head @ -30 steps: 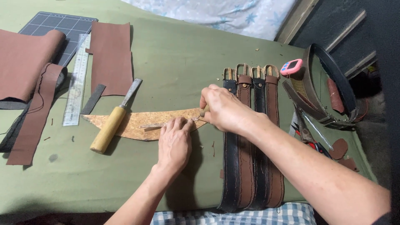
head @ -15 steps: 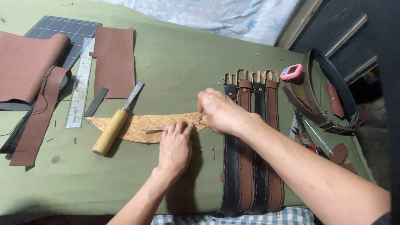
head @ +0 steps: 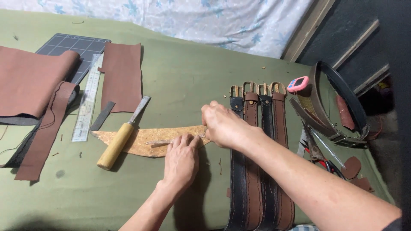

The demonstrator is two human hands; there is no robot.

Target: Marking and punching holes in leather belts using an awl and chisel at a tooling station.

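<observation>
A curved tan leather piece (head: 141, 139) lies on the green table cover (head: 180, 81). My left hand (head: 182, 160) presses flat on its right part, fingertips against a thin leather strip (head: 160, 142) that runs along it. My right hand (head: 222, 124) is closed at the strip's right end, pinching it; any tool in that fist is hidden. A wooden-handled chisel knife (head: 120, 137) rests across the left of the tan piece, blade pointing away.
Several belts (head: 257, 162) lie side by side under my right forearm. Brown leather sheets (head: 122, 75), a cutting mat (head: 70, 45) and a steel ruler (head: 87, 102) sit at the left. Coiled belts (head: 338, 107), a pink timer (head: 298, 84) and pliers (head: 314, 147) are at the right.
Both hands stay on the tan piece; my right hand has shifted slightly left along the strip. The camera view drifted a little.
</observation>
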